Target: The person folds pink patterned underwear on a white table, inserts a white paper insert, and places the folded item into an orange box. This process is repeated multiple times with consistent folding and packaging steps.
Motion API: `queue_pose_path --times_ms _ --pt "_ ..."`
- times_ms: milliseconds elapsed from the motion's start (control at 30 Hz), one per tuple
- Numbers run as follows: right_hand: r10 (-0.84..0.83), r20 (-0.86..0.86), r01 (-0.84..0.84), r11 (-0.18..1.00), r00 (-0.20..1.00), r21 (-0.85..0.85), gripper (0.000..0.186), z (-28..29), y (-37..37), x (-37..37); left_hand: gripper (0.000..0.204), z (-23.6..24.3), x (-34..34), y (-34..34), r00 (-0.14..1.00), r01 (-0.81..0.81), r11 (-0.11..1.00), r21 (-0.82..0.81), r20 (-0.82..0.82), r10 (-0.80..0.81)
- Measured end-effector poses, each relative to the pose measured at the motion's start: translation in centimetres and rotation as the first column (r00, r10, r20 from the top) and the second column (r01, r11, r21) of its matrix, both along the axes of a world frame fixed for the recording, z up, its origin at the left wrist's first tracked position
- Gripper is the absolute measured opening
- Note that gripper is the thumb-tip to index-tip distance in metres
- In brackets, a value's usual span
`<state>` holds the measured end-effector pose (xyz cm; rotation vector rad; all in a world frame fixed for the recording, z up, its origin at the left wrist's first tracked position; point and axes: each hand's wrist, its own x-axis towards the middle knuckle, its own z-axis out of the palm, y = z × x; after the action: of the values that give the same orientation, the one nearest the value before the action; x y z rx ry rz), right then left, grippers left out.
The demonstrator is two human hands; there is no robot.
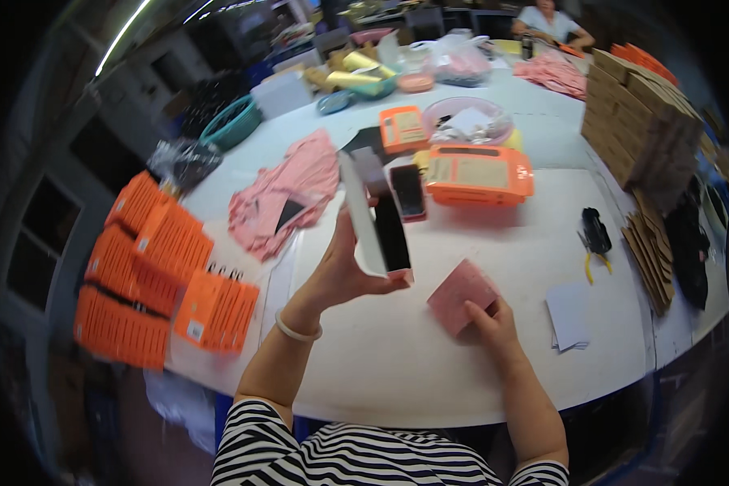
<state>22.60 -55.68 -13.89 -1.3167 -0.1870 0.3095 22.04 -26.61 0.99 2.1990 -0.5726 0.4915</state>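
My left hand [342, 271] grips an open white box [360, 217] raised above the table. Its hollow looks dark, and a bit of pink shows at its near end. In my right hand [494, 322] is a folded pink cloth [460, 296], pinched at its near corner between thumb and fingers, just over the tabletop. The cloth is to the right of the box, apart from it. Beyond the box lies a dark phone [408, 193]. A rumpled pink garment [312, 174] with a dark patch on it spreads out to the left.
Orange packs [216, 312] are stacked at the left edge; an orange package [478, 174] lies ahead. White cards [569, 316] and yellow-handled snips [593, 259] are at right, near piled brown cartons [636, 121]. A pink basin [498, 121] stands farther back. Another person [549, 24] sits across the table.
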Motion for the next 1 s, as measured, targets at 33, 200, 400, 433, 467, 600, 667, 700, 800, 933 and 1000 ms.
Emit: queue_pose_path --times_ms 33,200,400,433,467,600,667,700,800,933,1000 --pt "0.009 -0.01 -0.009 1.0 1.0 0.015 0.051 0.4 0.3 -0.1 0.12 -0.7 -2.2 0.4 1.0 0.011 0.997 -0.074 -0.005 -0.012" --pt "-0.003 0.054 0.004 1.0 0.999 -0.021 0.049 0.1 0.5 -1.2 0.118 -2.7 -10.5 0.7 0.992 -0.123 0.959 -0.257 -0.036 0.117" --pt "-0.02 -0.037 0.021 1.0 0.999 0.011 0.041 1.9 0.2 -2.6 0.11 -2.5 -15.6 0.4 0.904 -0.345 0.899 0.269 -0.162 0.395" --pt "-0.019 -0.094 0.026 0.997 0.995 0.077 0.039 2.6 0.6 -3.2 0.106 -3.3 -16.2 1.0 0.91 -0.337 0.894 0.294 -0.141 0.389" --pt "-0.006 -0.092 0.016 0.993 0.996 0.117 0.038 3.1 0.9 -3.7 0.107 -3.4 -16.8 1.3 0.913 -0.322 0.893 0.313 -0.147 0.38" --pt "0.144 -0.071 -0.129 0.975 0.987 0.181 0.036 6.4 1.9 -6.4 0.11 -3.8 -17.1 1.8 0.943 -0.221 0.904 0.365 -0.157 0.293" --pt "0.268 -0.125 -0.247 0.956 0.955 0.16 0.037 9.1 2.9 -8.0 0.112 -3.7 -16.9 2.2 0.965 -0.139 0.927 0.349 -0.164 0.207" --pt "0.309 -0.134 -0.3 0.95 0.942 0.084 0.039 9.7 3.2 -8.5 0.113 -4.0 -16.6 2.4 0.975 -0.084 0.943 0.322 -0.169 0.145" --pt "0.372 -0.221 -0.39 0.92 0.901 -0.038 0.04 10.7 3.4 -9.8 0.115 -4.7 -16.3 3.0 0.981 0.067 0.973 0.219 -0.191 -0.024" --pt "0.382 -0.264 -0.431 0.888 0.886 -0.16 0.038 12.1 3.3 -11.3 0.125 -5.3 -17.2 3.4 0.955 0.118 0.956 0.267 -0.295 -0.035" --pt "0.311 -0.31 -0.372 0.914 0.899 -0.162 0.038 11.1 2.8 -11.6 0.129 -6.2 -17.6 3.6 0.947 0.092 0.968 0.234 -0.321 -0.013"
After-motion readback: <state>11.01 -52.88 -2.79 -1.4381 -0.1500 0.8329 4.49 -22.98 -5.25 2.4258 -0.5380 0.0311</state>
